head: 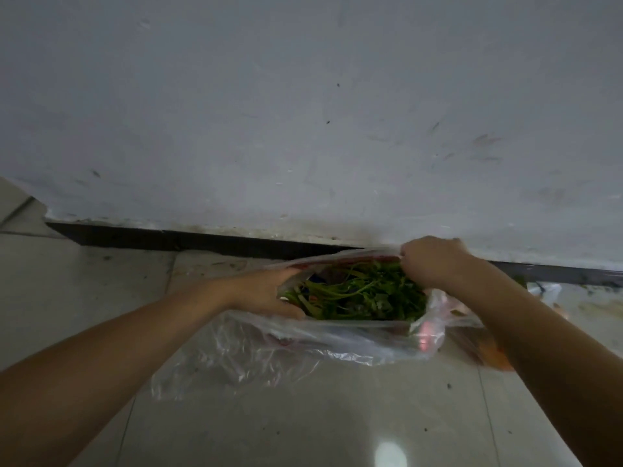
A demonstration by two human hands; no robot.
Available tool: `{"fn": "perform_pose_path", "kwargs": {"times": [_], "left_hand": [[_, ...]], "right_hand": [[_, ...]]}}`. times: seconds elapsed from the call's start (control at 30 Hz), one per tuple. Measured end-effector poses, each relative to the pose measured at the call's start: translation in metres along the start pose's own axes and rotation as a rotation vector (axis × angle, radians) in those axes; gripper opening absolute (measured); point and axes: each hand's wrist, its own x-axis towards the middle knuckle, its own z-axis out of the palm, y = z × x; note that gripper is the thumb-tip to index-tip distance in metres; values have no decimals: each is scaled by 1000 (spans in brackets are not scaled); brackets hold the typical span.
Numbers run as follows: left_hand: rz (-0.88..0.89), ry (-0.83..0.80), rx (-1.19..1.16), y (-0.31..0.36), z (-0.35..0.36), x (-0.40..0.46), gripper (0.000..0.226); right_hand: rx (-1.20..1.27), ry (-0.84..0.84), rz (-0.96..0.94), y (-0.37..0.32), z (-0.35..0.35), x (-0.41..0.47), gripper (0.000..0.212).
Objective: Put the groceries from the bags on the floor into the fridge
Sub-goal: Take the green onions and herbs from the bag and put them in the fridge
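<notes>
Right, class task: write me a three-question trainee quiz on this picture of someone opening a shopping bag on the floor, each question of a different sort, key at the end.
1. True or false: the plastic bag sits on a table.
2. What shows through the bag's open mouth? A) bottles B) leafy greens C) eggs
3. Fill in: the right hand pinches the bag's far ____.

Key:
1. False; it lies on the floor by the wall.
2. B.
3. Edge; the left hand holds the mouth open on the other side.
</notes>
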Motion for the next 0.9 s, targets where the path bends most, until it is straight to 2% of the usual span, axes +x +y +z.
{"fn": "perform_pose_path", "kwargs": {"times": [0.07,0.13,0.2,0.27,0.37,0.4,0.47,0.53,0.63,0.8,0.9], "left_hand": [[-31,67,-11,8,-5,1,60],[-15,178,-82,18,-10,3,42],[20,250,-61,27,-12,1,30],[-33,212,100,28,-14,-5,25],[-170,129,252,16,-15,-10,23],[-176,167,223,15,-18,-11,26],[-194,280,8,16,-25,-14,35],[-181,376,-234,21,-34,-16,42],[-154,477,-452,30,-39,-16,45],[-112,535,-669,54,-39,-16,42],[-105,583,-736,65,-35,-17,34]], "right_hand": [[-24,215,-48,-33,-18,-9,12],[149,293,-208,-72,-19,-8,10],[264,171,-296,-102,-4,3,15],[170,-6,-258,-117,20,23,39],[-80,43,-196,-127,44,37,62],[-106,79,-177,-129,49,38,63],[-125,126,-152,-133,58,36,63],[-103,177,-158,-134,67,33,54],[43,235,-239,-126,69,28,40],[466,64,-295,-83,23,9,35],[560,-92,-277,-36,-15,-8,23]]}}
